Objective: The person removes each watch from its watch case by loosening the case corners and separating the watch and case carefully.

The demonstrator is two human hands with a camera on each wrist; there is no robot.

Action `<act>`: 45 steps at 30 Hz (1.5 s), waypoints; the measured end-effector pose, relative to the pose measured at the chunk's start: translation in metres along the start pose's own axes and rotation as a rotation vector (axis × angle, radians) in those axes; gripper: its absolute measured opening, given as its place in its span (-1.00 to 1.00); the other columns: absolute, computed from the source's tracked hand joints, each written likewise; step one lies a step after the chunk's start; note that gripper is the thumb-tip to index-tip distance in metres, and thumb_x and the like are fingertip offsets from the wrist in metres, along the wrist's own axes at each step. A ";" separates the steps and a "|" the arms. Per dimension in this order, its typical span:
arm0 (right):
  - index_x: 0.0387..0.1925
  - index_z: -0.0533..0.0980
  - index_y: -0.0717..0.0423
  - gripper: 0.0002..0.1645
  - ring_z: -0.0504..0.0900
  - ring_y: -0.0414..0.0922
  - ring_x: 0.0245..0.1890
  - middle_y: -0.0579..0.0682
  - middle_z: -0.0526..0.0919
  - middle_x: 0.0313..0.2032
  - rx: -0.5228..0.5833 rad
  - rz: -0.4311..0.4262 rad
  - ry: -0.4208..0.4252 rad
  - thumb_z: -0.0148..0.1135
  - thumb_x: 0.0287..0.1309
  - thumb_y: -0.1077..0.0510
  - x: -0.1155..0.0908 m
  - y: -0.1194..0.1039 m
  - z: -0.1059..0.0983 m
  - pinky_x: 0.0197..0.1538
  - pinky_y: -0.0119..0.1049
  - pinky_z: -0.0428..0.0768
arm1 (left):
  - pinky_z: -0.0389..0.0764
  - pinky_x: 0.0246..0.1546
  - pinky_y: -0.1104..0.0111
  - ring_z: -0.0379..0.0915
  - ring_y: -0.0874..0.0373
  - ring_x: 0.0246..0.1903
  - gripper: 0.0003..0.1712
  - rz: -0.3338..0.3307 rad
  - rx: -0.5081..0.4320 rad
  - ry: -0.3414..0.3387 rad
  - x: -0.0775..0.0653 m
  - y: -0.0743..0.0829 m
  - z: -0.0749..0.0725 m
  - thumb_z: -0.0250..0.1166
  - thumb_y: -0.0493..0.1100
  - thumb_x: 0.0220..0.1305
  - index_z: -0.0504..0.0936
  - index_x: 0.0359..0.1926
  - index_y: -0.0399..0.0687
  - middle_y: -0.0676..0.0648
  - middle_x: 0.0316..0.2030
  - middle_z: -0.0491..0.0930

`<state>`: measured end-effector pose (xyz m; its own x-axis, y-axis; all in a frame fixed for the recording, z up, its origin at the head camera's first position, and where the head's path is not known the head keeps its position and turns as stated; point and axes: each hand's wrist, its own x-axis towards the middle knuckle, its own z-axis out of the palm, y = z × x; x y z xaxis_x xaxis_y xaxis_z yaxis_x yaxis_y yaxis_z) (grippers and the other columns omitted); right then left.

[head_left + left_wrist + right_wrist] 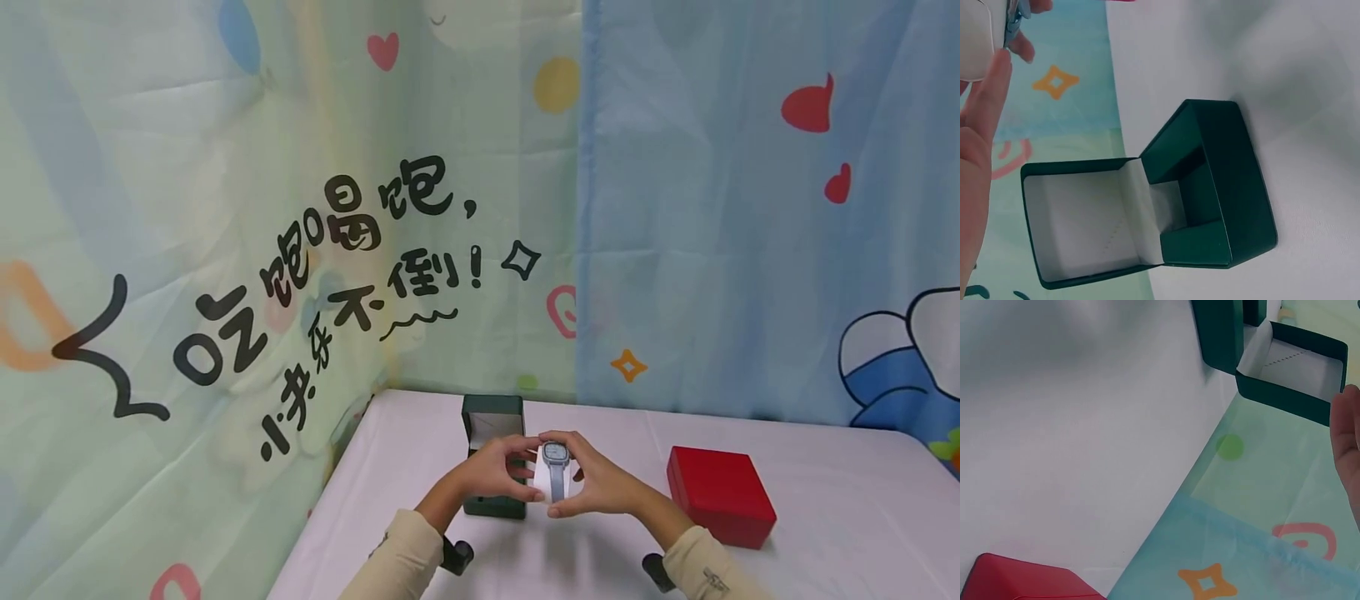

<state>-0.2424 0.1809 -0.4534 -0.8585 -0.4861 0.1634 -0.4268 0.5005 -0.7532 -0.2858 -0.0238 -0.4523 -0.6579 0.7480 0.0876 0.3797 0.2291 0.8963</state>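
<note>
Above the desk (pixel 825 508), inward from its left edge, the fingers of the left hand (pixel 491 468) and right hand (pixel 603 485) grasp a white cushion (pixel 542 477) from either side, likely to steady the watch (pixel 557 468) without covering it. Its strap is blue-grey, its case squarish with rounded corners. Toward the far left corner, the green box (pixel 1244 194) stands open, lid raised, keeping its hollow accessible; toward the right edge sits the red box (pixel 720 492).

in the head view, the left hand (pixel 501 468) partly hides the open dark-green rectangular box (pixel 495 507); the dial (pixel 556 452) of the grey-blue square watch (pixel 557 479) is illegibly small.
</note>
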 end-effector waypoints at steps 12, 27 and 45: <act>0.08 0.12 0.16 -0.01 0.39 -0.18 -0.16 0.03 0.40 -0.05 -0.047 0.024 0.070 0.49 -0.31 -0.10 0.000 0.000 -0.002 -0.22 -0.39 0.51 | 0.58 -0.16 0.43 0.44 0.17 0.01 -0.27 -0.035 -0.047 0.047 0.001 0.001 0.001 0.37 -0.40 -0.08 0.37 0.20 -0.17 -0.13 0.03 0.41; 0.21 0.03 0.24 0.05 0.36 -0.06 -0.10 0.18 0.31 0.06 -0.105 0.034 0.032 0.42 -0.23 -0.02 0.000 -0.006 0.000 -0.20 -0.36 0.55 | 0.58 -0.19 0.47 0.42 -0.02 0.03 -0.27 -0.027 -0.040 0.052 0.001 -0.001 0.000 0.37 -0.41 -0.09 0.36 0.19 -0.24 -0.17 0.00 0.40; 0.24 0.06 0.28 0.06 0.42 -0.12 -0.14 0.11 0.40 -0.02 -0.050 0.017 -0.003 0.43 -0.19 -0.04 -0.003 -0.005 -0.002 -0.17 -0.41 0.56 | 0.60 -0.18 0.39 0.44 -0.01 0.04 -0.25 -0.006 -0.095 -0.015 -0.005 -0.004 -0.008 0.31 -0.46 -0.06 0.28 0.23 -0.34 -0.32 0.09 0.36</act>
<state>-0.2381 0.1812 -0.4492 -0.8647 -0.4796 0.1490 -0.4261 0.5435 -0.7232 -0.2894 -0.0330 -0.4534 -0.6499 0.7562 0.0760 0.3118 0.1742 0.9340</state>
